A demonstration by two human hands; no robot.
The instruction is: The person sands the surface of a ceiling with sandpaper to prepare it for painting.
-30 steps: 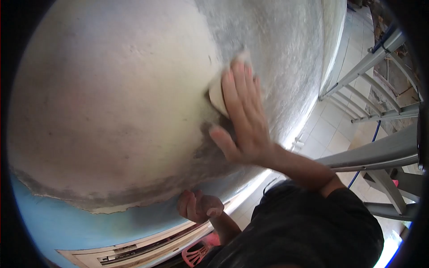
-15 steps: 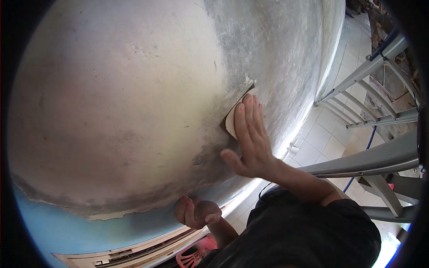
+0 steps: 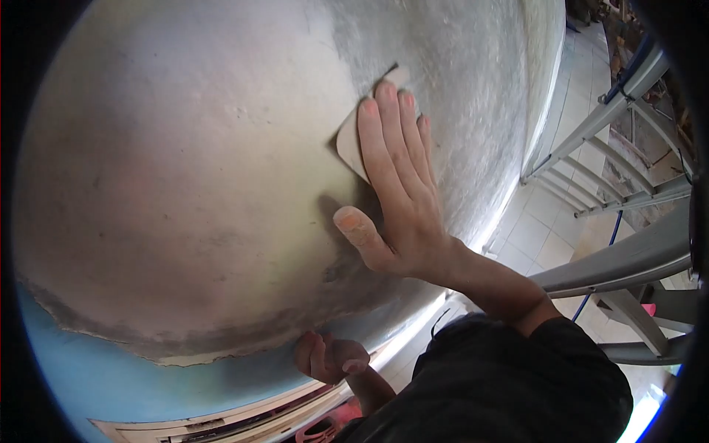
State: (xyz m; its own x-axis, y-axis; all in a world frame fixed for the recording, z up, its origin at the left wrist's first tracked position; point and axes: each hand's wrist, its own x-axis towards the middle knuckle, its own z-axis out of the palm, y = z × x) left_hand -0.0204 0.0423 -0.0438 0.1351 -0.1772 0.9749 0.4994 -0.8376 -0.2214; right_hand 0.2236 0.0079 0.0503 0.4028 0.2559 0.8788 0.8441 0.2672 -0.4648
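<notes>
The right hand (image 3: 405, 193) hides most of a pale sheet (image 3: 349, 145) on the wall (image 3: 473, 111), leaving only its left corner and upper tip visible, where cream plaster (image 3: 199, 221) meets grey. That hand lies flat over the sheet, fingers straight, thumb spread away. The left hand (image 3: 329, 357) is half curled near the plaster's ragged lower edge (image 3: 221, 359); whether it grips anything, I cannot tell.

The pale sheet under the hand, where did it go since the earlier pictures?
The right hand slid the pale sheet down and right over the wall, then back up and left in view. Nothing was let go. The left hand stayed curled, lower down.
</notes>
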